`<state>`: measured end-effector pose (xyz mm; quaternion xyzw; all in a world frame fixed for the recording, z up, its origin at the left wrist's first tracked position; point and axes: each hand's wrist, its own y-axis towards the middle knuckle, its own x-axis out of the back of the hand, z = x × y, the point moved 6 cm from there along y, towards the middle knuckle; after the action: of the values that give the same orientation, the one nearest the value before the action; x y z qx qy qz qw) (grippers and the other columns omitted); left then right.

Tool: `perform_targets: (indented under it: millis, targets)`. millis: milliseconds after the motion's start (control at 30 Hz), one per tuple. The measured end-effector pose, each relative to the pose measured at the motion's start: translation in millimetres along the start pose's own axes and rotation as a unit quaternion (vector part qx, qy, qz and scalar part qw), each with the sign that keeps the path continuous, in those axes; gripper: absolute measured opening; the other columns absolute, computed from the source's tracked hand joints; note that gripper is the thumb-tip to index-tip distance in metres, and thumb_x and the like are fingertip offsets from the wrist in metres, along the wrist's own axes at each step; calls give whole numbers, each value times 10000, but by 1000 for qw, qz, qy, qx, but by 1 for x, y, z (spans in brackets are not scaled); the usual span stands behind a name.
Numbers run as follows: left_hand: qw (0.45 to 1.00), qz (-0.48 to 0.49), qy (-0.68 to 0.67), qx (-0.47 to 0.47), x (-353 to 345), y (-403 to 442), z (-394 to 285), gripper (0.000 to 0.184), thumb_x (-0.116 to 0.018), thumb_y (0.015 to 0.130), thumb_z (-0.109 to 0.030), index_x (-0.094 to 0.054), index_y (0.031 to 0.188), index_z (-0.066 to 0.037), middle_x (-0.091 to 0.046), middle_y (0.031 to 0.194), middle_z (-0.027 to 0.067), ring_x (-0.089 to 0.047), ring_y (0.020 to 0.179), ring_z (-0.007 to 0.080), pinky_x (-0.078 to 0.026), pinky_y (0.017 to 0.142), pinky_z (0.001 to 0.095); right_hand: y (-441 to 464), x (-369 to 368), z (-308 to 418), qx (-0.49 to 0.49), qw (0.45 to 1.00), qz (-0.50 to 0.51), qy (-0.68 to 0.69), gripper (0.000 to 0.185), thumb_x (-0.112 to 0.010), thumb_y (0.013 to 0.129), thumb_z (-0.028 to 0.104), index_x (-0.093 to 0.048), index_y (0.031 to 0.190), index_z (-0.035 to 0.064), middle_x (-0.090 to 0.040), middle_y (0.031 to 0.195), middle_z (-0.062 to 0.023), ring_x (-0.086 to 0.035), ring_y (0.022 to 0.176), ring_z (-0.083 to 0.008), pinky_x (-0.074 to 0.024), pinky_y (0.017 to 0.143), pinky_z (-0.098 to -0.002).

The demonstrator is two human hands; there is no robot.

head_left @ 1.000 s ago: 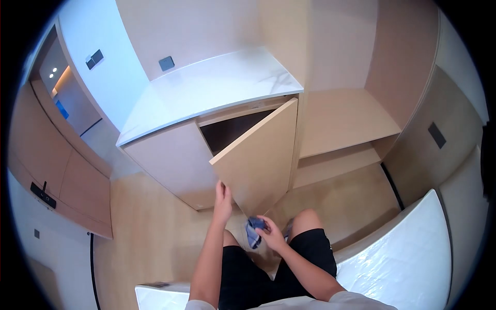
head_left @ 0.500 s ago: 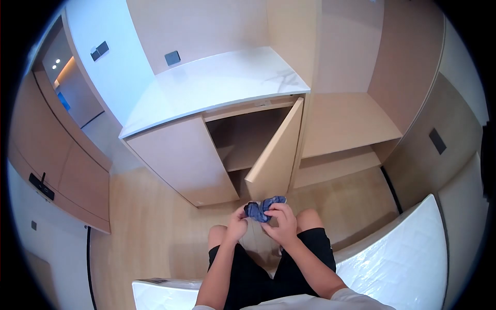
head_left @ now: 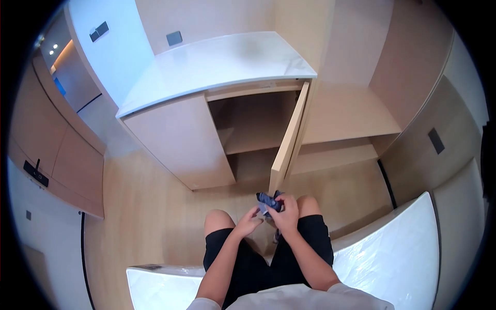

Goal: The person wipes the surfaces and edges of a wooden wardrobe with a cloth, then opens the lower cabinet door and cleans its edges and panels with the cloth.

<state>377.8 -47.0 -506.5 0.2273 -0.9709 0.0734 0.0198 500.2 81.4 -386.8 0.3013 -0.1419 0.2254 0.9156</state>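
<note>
A small bunched piece of dark blue patterned cloth (head_left: 269, 201) is held above my knees, with a paler patch on its lower left side. My right hand (head_left: 287, 217) grips it from the right, thumb and fingers closed on the fabric. My left hand (head_left: 248, 224) is at the cloth's lower left edge, its thumb and fingers apart; any contact is too small to make out. Just beyond the cloth, the ajar door (head_left: 290, 137) of a low wooden cabinet (head_left: 178, 137) sticks out towards me.
A white marbled countertop (head_left: 217, 62) tops the cabinet. To its right is a wooden shelf bench (head_left: 346, 116). A plastic-wrapped white mattress (head_left: 390, 253) lies beneath and beside me. At far left is a door with a black handle (head_left: 36, 173).
The cloth has shifted right and is more crumpled, going with my right hand. My left hand's fingers have loosened from it. The cabinet door stands wider open, and the view has tilted slightly.
</note>
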Motion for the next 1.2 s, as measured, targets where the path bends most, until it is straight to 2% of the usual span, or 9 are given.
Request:
perform_targets:
  millis: [167,267,433,533,767,867,1033,1133,1200]
  targets:
    - [999,-26,-7,18,4,-2,-27,852,-709,889,-21,-301,1628,-130,-460,1596,126,-398,1501,275,-327,1193,441,32,37,57,107,991,-76,27,430,-888,671,24,-606,995,46,-618,1042,-154,-626,992,-323,-502,905,-392]
    - [997,-51,-56,-9,11,5,-26,863,-716,882,-17,-317,1631,-173,-437,1618,100,-395,1507,267,-325,1193,471,48,53,73,146,983,-93,68,453,-889,671,8,-595,1012,45,-606,1065,-153,-625,1007,-320,-499,916,-378]
    - [999,-22,-27,-30,3,14,-22,832,-701,893,-28,-351,1622,-226,-440,1613,99,-416,1494,259,-341,1181,468,60,76,98,259,962,-84,-10,495,-897,657,21,-585,1037,74,-575,1040,-133,-603,932,-310,-512,846,-402]
    - [1000,23,14,-6,-11,7,-8,824,-697,897,-41,-354,1622,-232,-452,1602,110,-433,1481,260,-370,1161,456,60,72,92,246,965,-86,2,525,-906,601,35,-591,1017,85,-585,1038,-140,-598,956,-357,-514,840,-427]
    - [990,93,33,97,-38,-1,28,815,-692,904,-35,-316,1621,-138,-406,1615,130,-468,1444,325,-482,1071,426,9,15,19,138,986,-45,-81,488,-902,605,117,-594,982,89,-601,1030,-157,-624,947,-371,-525,807,-449]
    - [991,84,29,105,-36,0,40,803,-672,907,-35,-302,1616,-106,-386,1622,148,-503,1402,329,-494,1058,421,-18,-2,-14,30,993,-40,-106,490,-898,620,126,-574,985,83,-580,997,-148,-615,935,-374,-521,802,-455]
    - [996,19,25,86,-24,3,74,718,-649,926,-54,-359,1583,-74,-460,1569,156,-622,1244,304,-516,1020,392,-40,-2,-51,-170,969,-171,-56,456,-832,697,95,-527,1020,-9,-516,989,-163,-547,923,-375,-464,864,-431]
    - [995,16,40,88,-22,2,68,668,-638,936,-63,-399,1560,-64,-505,1535,152,-667,1164,294,-526,999,374,-39,8,-59,-173,963,-202,-50,492,-835,701,97,-533,1071,-18,-526,998,-157,-556,933,-355,-468,879,-419]
    - [995,20,47,86,-24,4,62,647,-638,939,-69,-418,1548,-59,-520,1523,148,-677,1143,287,-530,990,369,-37,12,-65,-163,974,-160,-3,517,-833,708,99,-533,1112,-20,-541,1026,-156,-566,956,-337,-471,889,-408]
